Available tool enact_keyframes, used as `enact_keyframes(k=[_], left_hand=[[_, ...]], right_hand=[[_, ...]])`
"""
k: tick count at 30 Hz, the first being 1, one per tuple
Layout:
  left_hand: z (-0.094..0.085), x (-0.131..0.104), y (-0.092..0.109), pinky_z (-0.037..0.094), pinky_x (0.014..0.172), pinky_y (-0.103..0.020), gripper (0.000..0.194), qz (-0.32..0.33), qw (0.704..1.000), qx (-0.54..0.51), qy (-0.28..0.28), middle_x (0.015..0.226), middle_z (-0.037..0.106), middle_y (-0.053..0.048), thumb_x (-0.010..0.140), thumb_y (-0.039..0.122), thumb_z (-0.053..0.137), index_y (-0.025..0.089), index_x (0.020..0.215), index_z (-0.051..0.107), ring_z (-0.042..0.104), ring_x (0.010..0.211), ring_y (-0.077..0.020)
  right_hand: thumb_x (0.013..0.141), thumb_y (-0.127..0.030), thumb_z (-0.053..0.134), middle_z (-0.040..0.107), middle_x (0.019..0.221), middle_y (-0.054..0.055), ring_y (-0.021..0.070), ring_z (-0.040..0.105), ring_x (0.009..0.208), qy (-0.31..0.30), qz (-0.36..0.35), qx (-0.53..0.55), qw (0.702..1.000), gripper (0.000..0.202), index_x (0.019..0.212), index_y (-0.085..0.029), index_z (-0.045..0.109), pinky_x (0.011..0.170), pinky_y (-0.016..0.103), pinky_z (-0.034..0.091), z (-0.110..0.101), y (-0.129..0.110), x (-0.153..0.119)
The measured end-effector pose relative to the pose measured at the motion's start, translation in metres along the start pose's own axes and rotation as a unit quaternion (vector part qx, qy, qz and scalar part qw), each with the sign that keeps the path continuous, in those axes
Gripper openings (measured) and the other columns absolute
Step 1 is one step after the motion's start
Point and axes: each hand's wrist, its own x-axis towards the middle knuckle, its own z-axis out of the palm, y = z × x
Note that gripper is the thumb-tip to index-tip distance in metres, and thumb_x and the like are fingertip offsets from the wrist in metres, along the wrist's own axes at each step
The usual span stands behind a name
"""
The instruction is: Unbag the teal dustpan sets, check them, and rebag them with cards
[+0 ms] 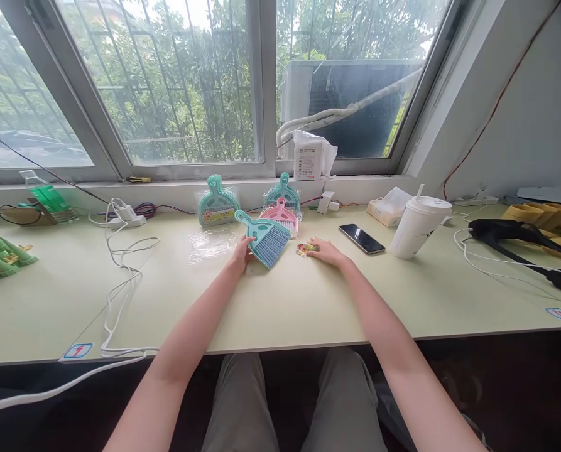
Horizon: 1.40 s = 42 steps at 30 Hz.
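At a pale-green desk point(280, 314), left hand point(240, 256) grips a teal plastic dustpan-and-brush set point(267, 240), likely steadying it; right hand point(328, 252) pinches a multicoloured card point(301, 249)

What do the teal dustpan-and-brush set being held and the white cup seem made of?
Teal dustpan-and-brush set: likely moulded plastic, smooth and even-coloured; its bluish-grey bristles look synthetic, being fine and straight.
White cup: smooth and opaque, perhaps coated paper or plastic; the look leaves it open.
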Motion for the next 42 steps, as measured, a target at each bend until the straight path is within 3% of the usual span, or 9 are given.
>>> enact_keyframes(k=[7,10,12,14,16,20,24,38,42], left_hand=[[0.005,-0.006,0.0,0.056,0.065,-0.029,0.033,-0.005,0.998,-0.039,-0.041,0.087,0.064,-0.001,0.075,0.025,0.063,0.023,0.106,0.053,0.064,0.072,-0.0148],[0.01,-0.008,-0.001,0.057,0.069,-0.03,0.03,-0.007,0.997,-0.06,-0.058,0.087,0.065,-0.001,0.078,0.024,0.063,0.022,0.107,0.053,0.065,0.074,-0.0145],[0.014,-0.009,-0.002,0.057,0.071,-0.03,0.029,-0.014,0.995,-0.071,-0.068,0.086,0.065,-0.001,0.08,0.024,0.064,0.021,0.107,0.053,0.065,0.074,-0.0147],[0.019,-0.01,-0.003,0.057,0.074,-0.032,0.031,-0.017,0.993,-0.082,-0.082,0.09,0.067,-0.003,0.081,0.026,0.065,0.021,0.109,0.054,0.066,0.076,-0.0159],[0.022,-0.01,-0.005,0.058,0.075,-0.034,0.036,-0.011,0.992,-0.087,-0.094,0.097,0.07,-0.004,0.081,0.029,0.066,0.021,0.114,0.054,0.068,0.08,-0.0178],[0.022,-0.01,-0.007,0.058,0.072,-0.032,0.042,-0.006,0.992,-0.076,-0.099,0.101,0.07,-0.003,0.078,0.026,0.068,0.023,0.116,0.053,0.069,0.078,-0.0167],[0.02,-0.013,-0.006,0.058,0.072,-0.03,0.049,0.005,0.992,-0.055,-0.112,0.104,0.069,-0.003,0.072,0.019,0.07,0.022,0.119,0.054,0.068,0.079,-0.0148],[0.028,-0.023,-0.012,0.058,0.087,-0.039,0.08,0.017,0.984,0.007,-0.18,0.13,0.065,-0.012,0.066,0.021,0.085,0.026,0.138,0.05,0.068,0.107,-0.0263],[0.027,-0.02,-0.013,0.057,0.092,-0.041,0.078,0.022,0.981,0.006,-0.193,0.134,0.063,-0.012,0.066,0.022,0.085,0.026,0.136,0.052,0.066,0.115,-0.0294]], right_hand=[[0.08,-0.046,0.07,0.075,0.113,0.012,0.0322,0.065,0.115,0.126,0.03,0.227,0.965,0.043,0.112,-0.018,0.074,0.106,0.051,0.045,-0.003,-0.006,0.006],[0.088,-0.059,0.055,0.071,0.123,0.012,0.028,0.065,0.117,0.23,-0.042,0.339,0.911,0.058,0.128,-0.019,0.065,0.107,0.048,0.045,-0.007,-0.029,0.002],[0.09,-0.063,0.05,0.062,0.138,0.009,0.0272,0.057,0.13,0.254,-0.108,0.332,0.902,0.062,0.137,-0.024,0.059,0.111,0.046,0.042,-0.001,-0.048,-0.002],[0.09,-0.065,0.049,0.056,0.146,0.006,0.0279,0.045,0.141,0.234,-0.16,0.275,0.919,0.061,0.137,-0.027,0.059,0.116,0.046,0.037,0.012,-0.065,-0.006],[0.09,-0.066,0.05,0.051,0.15,0.006,0.0281,0.033,0.149,0.152,-0.196,0.209,0.946,0.063,0.141,-0.029,0.056,0.12,0.049,0.03,0.031,-0.075,-0.009],[0.092,-0.067,0.044,0.019,0.166,0.008,0.031,0.012,0.155,0.027,-0.22,0.098,0.97,0.077,0.156,-0.026,0.033,0.124,0.059,0.004,0.061,-0.075,-0.008],[0.097,-0.062,0.036,0.005,0.168,0.007,0.0297,0.002,0.156,0.03,-0.232,0.05,0.971,0.077,0.161,-0.025,0.012,0.122,0.062,-0.001,0.066,-0.072,-0.007],[0.1,-0.061,0.021,0.005,0.168,0.0,0.0226,0.002,0.156,0.039,-0.24,0.021,0.97,0.071,0.161,-0.028,0.005,0.124,0.052,-0.008,0.063,-0.082,-0.016],[0.101,-0.05,0.021,0.005,0.168,-0.002,0.0213,0.002,0.156,0.028,-0.235,0.044,0.971,0.067,0.161,-0.028,0.001,0.124,0.052,-0.011,0.063,-0.084,-0.017]])
